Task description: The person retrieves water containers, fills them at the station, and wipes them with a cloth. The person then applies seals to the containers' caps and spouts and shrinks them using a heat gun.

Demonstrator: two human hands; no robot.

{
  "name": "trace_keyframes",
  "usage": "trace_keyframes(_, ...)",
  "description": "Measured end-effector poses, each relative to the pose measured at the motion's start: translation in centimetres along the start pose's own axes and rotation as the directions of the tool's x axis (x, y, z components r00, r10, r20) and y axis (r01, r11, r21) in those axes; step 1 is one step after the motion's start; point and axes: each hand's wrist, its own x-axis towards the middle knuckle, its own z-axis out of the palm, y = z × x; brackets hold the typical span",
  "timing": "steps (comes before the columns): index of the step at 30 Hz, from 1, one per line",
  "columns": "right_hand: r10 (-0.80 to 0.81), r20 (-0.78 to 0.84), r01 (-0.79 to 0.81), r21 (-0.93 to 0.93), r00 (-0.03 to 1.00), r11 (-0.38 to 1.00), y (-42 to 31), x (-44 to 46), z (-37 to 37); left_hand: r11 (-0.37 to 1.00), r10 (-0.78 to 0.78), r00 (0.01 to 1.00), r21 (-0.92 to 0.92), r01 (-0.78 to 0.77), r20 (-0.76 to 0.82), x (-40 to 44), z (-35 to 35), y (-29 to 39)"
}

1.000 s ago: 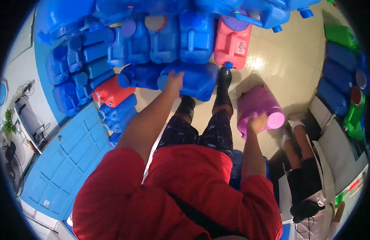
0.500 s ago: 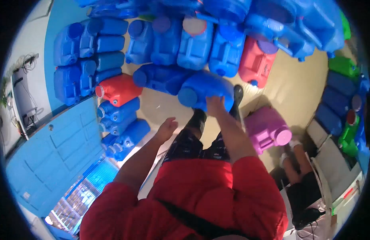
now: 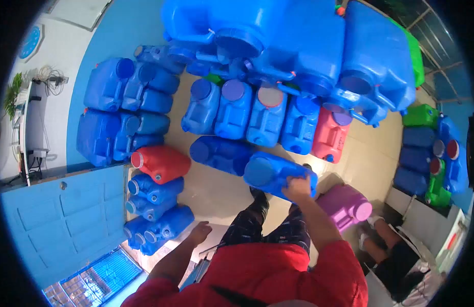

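Note:
My right hand point(image 3: 298, 188) is closed on the handle of a blue water jug point(image 3: 283, 173) in front of my legs. The jug's round cap faces left. Out to the left, my left hand point(image 3: 199, 233) hangs with nothing in it, fingers partly stretched, nearest a stack of blue jugs point(image 3: 165, 223). A darker blue jug point(image 3: 220, 156) lies just left of the held one. To the right of my legs is a pink jug point(image 3: 344, 206) with a pink cap.
Behind stands a row of blue jugs point(image 3: 232, 115) ending in a red one point(image 3: 331, 137). Large blue jugs point(image 3: 303, 43) loom above. Another red jug point(image 3: 165, 162) tops the left stack, near a blue door point(image 3: 68, 204). A seated person's legs point(image 3: 383, 240) are at the right.
My view has tilted upward, so the jugs sit lower in the picture. My right hand stays on the blue jug, and my left hand stays free at the left.

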Motion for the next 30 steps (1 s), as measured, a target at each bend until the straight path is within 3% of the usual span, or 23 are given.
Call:
trace_keyframes(1,0.009,-0.083,-0.005,0.040,0.996,0.999,0.7,-2.8,-4.5,0.984,0.025,0.997,0.173,-0.037,0.067,-0.8,-0.8,-1.0)
trace_keyframes(3,0.026,-0.298,-0.003,0.078,0.954,0.997,3.9,-9.3,-12.6,0.994,0.035,0.997,0.104,-0.042,0.070,-2.4,-2.1,-1.5)
trace_keyframes(4,-0.033,-0.543,0.077,0.059,0.839,0.995,4.9,-13.0,-16.8,0.999,0.014,0.998,0.035,-0.016,0.061,-3.3,-2.8,-1.7)
trace_keyframes(5,0.116,-0.417,0.071,0.407,0.901,0.911,6.0,-16.5,-20.9,0.998,0.038,0.997,0.044,-0.041,0.070,-3.2,-3.7,-1.9)
trace_keyframes(7,0.455,-0.285,0.049,0.884,0.844,0.464,7.0,-22.9,-25.0,0.976,-0.096,0.995,-0.199,0.093,-0.004,-3.2,-4.2,-2.6)
trace_keyframes(9,0.586,-0.299,0.249,0.954,0.753,0.167,8.1,-26.1,-26.4,0.973,-0.133,0.991,-0.189,0.130,-0.003,-3.3,-4.5,-1.7)
trace_keyframes(10,0.603,-0.300,0.416,0.908,0.739,-0.058,7.9,-26.4,-26.0,0.968,-0.182,0.983,-0.179,0.179,-0.005,-3.3,-4.8,-1.2)
trace_keyframes(11,0.604,-0.305,0.423,0.904,0.736,-0.058,7.3,-25.8,-26.2,0.969,-0.176,0.984,-0.178,0.172,-0.008,-3.4,-4.9,-0.5)
trace_keyframes(13,0.522,-0.245,0.422,0.871,0.817,-0.251,7.3,-23.5,-25.6,1.000,-0.005,1.000,0.010,0.005,0.003,-3.4,-4.6,1.0)
trace_keyframes(14,0.443,-0.256,0.424,0.841,0.859,-0.335,5.6,-21.7,-26.4,1.000,-0.001,1.000,0.008,0.001,0.000,-3.2,-4.1,1.2)
trace_keyframes(15,0.360,-0.272,0.415,0.807,0.893,-0.420,3.5,-19.2,-27.6,0.993,0.108,0.993,-0.037,-0.110,-0.039,-2.4,-3.4,1.1)
trace_keyframes(16,0.323,-0.332,0.453,0.769,0.886,-0.451,2.2,-16.5,-28.6,0.973,0.212,0.974,-0.074,-0.218,-0.081,-2.2,-2.8,1.2)
trace_keyframes(20,0.311,-0.446,0.534,0.574,0.839,-0.621,-0.4,-3.3,-30.7,0.983,0.163,0.981,-0.068,-0.171,-0.106,-5.4,-1.3,6.1)
trace_keyframes(22,0.307,-0.465,0.536,0.517,0.831,-0.668,-2.4,1.4,-32.0,0.973,0.231,0.963,0.036,-0.229,-0.135,-7.4,-0.8,8.0)
trace_keyframes(25,0.339,-0.483,0.554,0.420,0.807,-0.719,-5.4,5.4,-34.4,0.995,0.076,0.991,-0.050,-0.081,-0.107,-8.2,0.0,6.7)
trace_keyframes(27,0.411,-0.441,0.599,0.496,0.797,-0.629,-6.1,8.5,-34.6,0.997,0.061,0.995,-0.040,-0.064,-0.084,-8.8,-0.2,6.4)
trace_keyframes(29,0.423,-0.374,0.548,0.713,0.825,-0.438,-5.5,7.2,-34.4,1.000,0.028,0.999,-0.008,-0.029,-0.041,-9.5,-0.6,6.0)
trace_keyframes(30,0.351,-0.366,0.497,0.746,0.862,-0.443,-4.2,6.8,-32.7,0.997,0.075,0.996,0.002,-0.075,-0.047,-9.3,-0.7,6.0)
